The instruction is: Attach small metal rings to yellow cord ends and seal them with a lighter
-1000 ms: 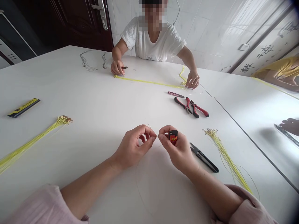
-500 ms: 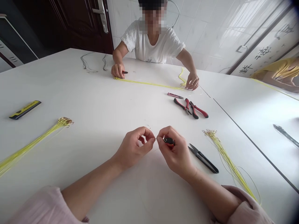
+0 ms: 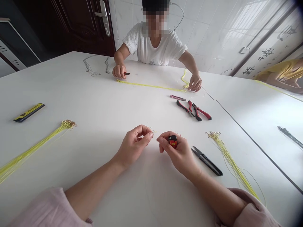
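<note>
Between thumb and forefinger, my left hand (image 3: 136, 143) pinches a thin yellow cord (image 3: 154, 132), whose short end sticks out past the fingertips. A little to the right, my right hand (image 3: 181, 154) is closed around a red and black lighter (image 3: 173, 142). Its thumb and forefinger meet at the tips, apart from the left hand; whether they hold anything cannot be made out. Black thread snips (image 3: 207, 160) lie beside the right wrist. A bundle of yellow cords with metal ends (image 3: 233, 165) rests farther right, and another yellow cord bundle (image 3: 40, 142) lies to the left.
Two red-and-black pliers (image 3: 194, 110) and pink-handled tweezers (image 3: 178, 97) lie ahead on the white table (image 3: 94, 101). A yellow and black box cutter (image 3: 29, 112) is at left. Opposite, a co-worker in white (image 3: 155, 47) handles yellow cords (image 3: 151, 85). Another person's yellow sleeve (image 3: 279, 71) shows at right.
My hands have drawn apart, the left going slightly up and left. The cord's end now shows beyond the left fingertips, and more of the lighter is visible in my right hand.
</note>
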Motion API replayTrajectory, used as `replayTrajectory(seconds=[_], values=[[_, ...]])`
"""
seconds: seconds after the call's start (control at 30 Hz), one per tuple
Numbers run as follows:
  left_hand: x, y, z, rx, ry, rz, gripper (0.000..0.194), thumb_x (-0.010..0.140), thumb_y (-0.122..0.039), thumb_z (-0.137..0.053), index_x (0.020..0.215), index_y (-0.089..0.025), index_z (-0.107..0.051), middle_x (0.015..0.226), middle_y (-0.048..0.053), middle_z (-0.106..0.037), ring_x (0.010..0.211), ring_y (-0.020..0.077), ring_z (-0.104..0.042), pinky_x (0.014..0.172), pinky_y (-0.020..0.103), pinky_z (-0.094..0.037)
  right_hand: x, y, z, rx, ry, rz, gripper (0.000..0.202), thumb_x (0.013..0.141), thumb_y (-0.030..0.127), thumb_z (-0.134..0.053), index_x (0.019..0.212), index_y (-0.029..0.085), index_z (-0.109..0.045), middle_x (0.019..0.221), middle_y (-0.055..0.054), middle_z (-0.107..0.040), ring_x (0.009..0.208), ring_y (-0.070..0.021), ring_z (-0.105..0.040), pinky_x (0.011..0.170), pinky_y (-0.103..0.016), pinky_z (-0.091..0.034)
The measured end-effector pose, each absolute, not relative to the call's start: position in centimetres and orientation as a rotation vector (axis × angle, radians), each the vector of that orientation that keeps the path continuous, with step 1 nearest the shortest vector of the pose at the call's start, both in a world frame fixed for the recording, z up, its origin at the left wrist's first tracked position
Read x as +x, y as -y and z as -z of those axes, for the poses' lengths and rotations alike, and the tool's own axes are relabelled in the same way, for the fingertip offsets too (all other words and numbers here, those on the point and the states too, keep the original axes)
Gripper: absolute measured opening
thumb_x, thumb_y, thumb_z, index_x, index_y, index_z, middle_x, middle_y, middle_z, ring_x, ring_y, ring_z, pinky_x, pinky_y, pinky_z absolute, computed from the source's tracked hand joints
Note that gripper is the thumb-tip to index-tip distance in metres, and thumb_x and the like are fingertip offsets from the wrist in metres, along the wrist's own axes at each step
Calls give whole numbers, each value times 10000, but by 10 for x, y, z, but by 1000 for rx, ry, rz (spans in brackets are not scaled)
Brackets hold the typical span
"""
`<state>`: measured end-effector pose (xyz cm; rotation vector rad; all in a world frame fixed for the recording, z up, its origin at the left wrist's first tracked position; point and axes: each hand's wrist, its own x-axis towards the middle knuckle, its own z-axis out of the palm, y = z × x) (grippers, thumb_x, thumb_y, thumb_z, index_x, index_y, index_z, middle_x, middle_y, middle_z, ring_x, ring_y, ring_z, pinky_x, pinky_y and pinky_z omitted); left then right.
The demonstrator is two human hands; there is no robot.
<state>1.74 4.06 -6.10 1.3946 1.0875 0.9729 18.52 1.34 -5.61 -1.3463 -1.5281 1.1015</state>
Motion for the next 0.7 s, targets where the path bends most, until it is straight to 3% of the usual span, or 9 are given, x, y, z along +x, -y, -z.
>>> replayTrajectory(seconds=[0.23, 0.4, 0.5, 0.57, 0.7], values=[[14, -47, 63, 1099, -900, -1087, 181, 857, -351, -545, 783, -190, -583, 897, 20, -602, 941, 159, -561, 852, 318, -499, 186, -12, 65, -1325, 1678, -994, 227, 903, 362, -501, 836, 193, -637, 538, 16, -513, 518, -106, -431, 521, -240, -353], [13, -49, 64, 828, -756, -1093, 145, 861, -289, -544, 789, -165, -569, 1032, 60, -639, 1008, 191, -598, 958, 369, -455, 188, -15, 69, -1318, 1834, -867, 191, 886, 295, -508, 842, 188, -661, 584, 19, -523, 499, -83, -361, 494, -222, -321], [14, -46, 62, 705, -700, -1052, 132, 871, -272, -520, 788, -170, -521, 1062, 76, -642, 953, 191, -619, 910, 374, -467, 188, -14, 71, -1339, 1996, -753, 165, 845, 192, -510, 849, 194, -675, 591, 22, -555, 495, -80, -380, 505, -217, -323], [16, -45, 60, 698, -692, -1037, 138, 882, -260, -492, 774, -175, -492, 981, 49, -638, 771, 128, -596, 842, 357, -483, 187, -13, 72, -1342, 2087, -709, 196, 814, 136, -497, 850, 198, -680, 595, 24, -574, 486, -80, -393, 505, -219, -320], [16, -42, 56, 845, -794, -1026, 145, 893, -247, -465, 764, -182, -467, 843, -13, -565, 561, 53, -367, 589, 222, -411, 186, -13, 71, -1260, 2103, -748, 222, 792, 111, -504, 871, 202, -690, 692, 9, -631, 540, -86, -462, 541, -217, -352]])
